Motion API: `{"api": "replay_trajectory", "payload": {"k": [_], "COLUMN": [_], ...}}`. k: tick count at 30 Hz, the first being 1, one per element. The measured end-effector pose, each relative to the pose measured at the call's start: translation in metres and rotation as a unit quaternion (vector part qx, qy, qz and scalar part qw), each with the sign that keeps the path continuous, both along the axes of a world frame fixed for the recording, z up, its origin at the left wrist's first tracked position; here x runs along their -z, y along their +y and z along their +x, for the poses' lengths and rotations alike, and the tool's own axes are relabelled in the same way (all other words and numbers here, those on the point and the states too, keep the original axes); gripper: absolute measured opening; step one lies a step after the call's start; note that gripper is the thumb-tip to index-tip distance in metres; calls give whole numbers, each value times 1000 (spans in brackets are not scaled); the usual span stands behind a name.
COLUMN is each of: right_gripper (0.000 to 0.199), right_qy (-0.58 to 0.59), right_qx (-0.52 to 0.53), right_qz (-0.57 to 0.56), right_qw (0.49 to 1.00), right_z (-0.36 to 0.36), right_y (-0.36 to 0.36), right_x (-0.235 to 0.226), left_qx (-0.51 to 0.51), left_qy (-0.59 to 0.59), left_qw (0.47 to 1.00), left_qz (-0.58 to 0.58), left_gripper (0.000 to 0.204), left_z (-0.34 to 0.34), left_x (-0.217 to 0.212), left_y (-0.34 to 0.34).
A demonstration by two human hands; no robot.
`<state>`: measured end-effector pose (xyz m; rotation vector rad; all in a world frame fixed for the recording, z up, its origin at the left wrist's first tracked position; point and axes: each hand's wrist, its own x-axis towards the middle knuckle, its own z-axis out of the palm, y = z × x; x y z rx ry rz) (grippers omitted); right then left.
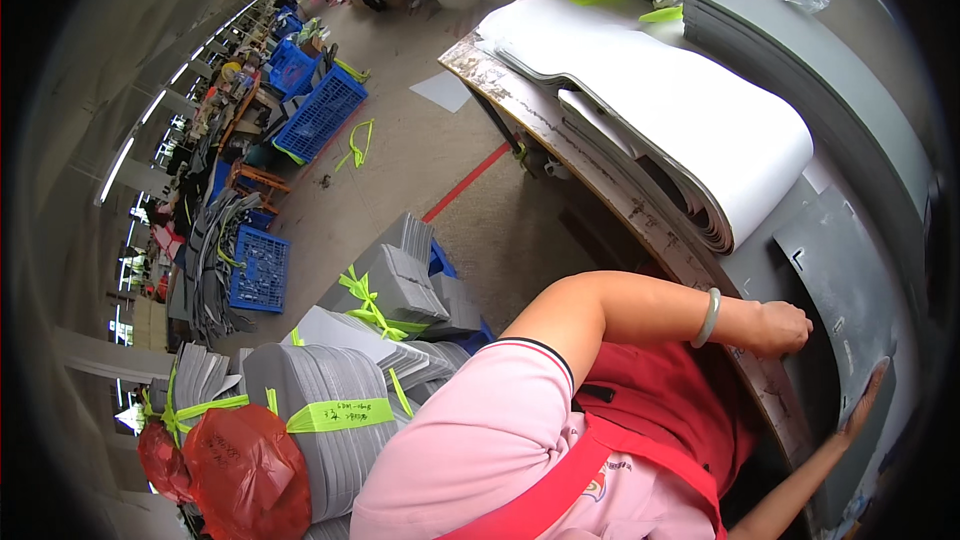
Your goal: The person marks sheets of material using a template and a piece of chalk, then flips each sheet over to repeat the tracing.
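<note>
A grey sheet [835,280] with small slots and L-shaped marks lies at the right of the worktable, its near edge curving toward me. My right hand [866,398] grips that edge at its lower end, fingers partly hidden. Close to the sheet's left edge, my left hand [782,328] is closed in a fist, with a bangle [708,318] on the wrist. Whatever it may hold is too small to make out. Under the sheet is a darker grey surface [775,265].
A large white sheet stack [690,110] curls over the table's edge [600,175]. Grey sheets [800,50] are piled behind. Left of me stand bundled grey pieces [320,390] tied with yellow-green strips, and red plastic [245,470]. Blue crates [325,110] stand farther off.
</note>
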<state>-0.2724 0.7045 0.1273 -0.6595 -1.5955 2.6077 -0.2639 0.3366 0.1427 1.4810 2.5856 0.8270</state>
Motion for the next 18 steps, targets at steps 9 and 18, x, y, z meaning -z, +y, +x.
{"api": "replay_trajectory", "payload": {"k": [9,18], "right_gripper": [71,66], "right_qy": [58,70], "right_qx": [5,29], "right_qz": [51,-88], "right_qw": [997,993], "right_z": [6,9], "right_y": [-24,14], "right_x": [-11,-33], "left_qx": [17,17], "left_qy": [114,145], "left_qw": [993,987], "left_qz": [-2,61], "left_gripper": [11,13], "left_z": [12,22], "left_x": [0,29], "left_y": [9,197]}}
